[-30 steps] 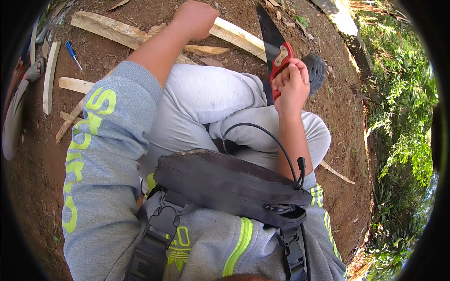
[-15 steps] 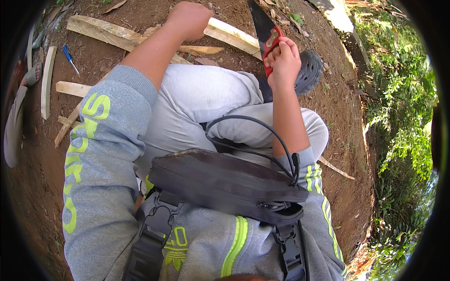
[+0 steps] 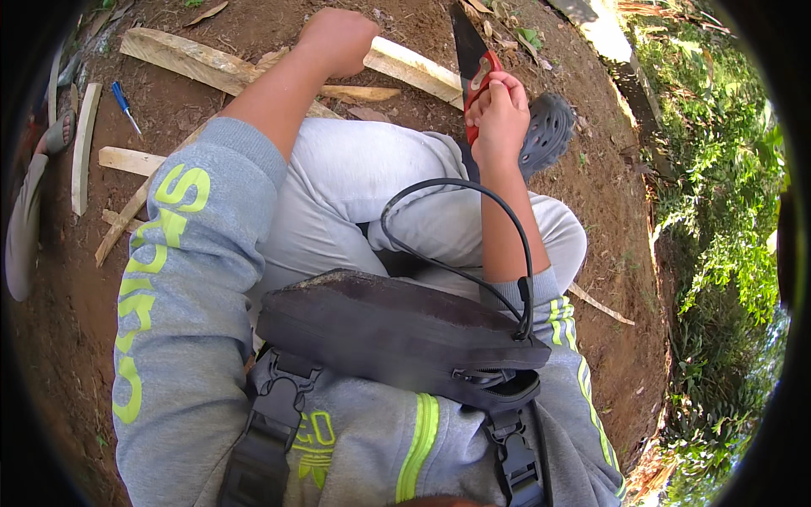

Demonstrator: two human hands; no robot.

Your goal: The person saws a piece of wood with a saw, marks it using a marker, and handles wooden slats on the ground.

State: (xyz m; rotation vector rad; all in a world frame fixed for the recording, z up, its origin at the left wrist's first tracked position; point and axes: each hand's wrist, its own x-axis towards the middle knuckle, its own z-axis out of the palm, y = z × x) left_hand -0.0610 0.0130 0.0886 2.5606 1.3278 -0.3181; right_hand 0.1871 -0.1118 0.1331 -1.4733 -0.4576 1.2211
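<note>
The person's left hand (image 3: 340, 44) and right hand (image 3: 498, 110) are both held out well forward of the black chest bag (image 3: 389, 325), fingers curled in.
The left sleeve (image 3: 198, 245) runs along the bag's left side and ends partway down; from there the bare left forearm (image 3: 274, 122) slants inward, so the left hand sits beyond the bag's left half, its back uppermost in a tight grip. The right forearm (image 3: 504, 203), bare above its cuff, extends almost straight forward from the bag's right end, leaning slightly inward; the right hand's fingers wrap round in a firm hold. The bent legs (image 3: 351, 173) lie just beyond the bag.
</note>
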